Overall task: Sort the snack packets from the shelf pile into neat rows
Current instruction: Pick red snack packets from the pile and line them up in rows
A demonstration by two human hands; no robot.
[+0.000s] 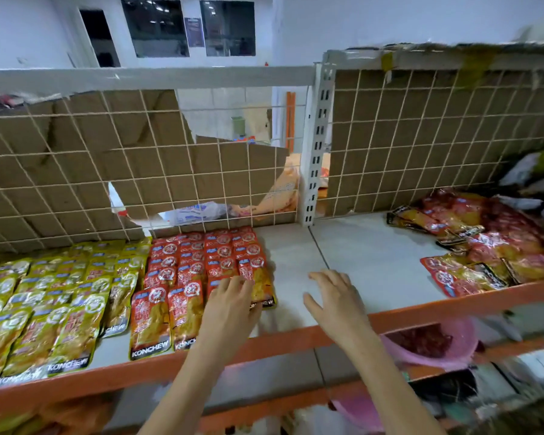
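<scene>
Yellow-green snack packets [44,302] lie in overlapping rows at the far left of the white shelf [352,255], their lowest row cut off by the frame edge. Just right of them sit red packets [201,262] in neat rows, glossy, with round white emblems and black bottom strips. The left hand [233,304] rests fingers-down on the front red packets, fingers gently bent, hiding what lies beneath; whether it grips one is unclear. The right hand [335,301] hovers just right of it over bare shelf, fingers spread and relaxed, holding nothing. Open white surface stretches rightward to the unsorted pile [484,246] of red and gold packets at the shelf's right end, blurred and partly cropped. An orange rail [296,340] edges the shelf front.
</scene>
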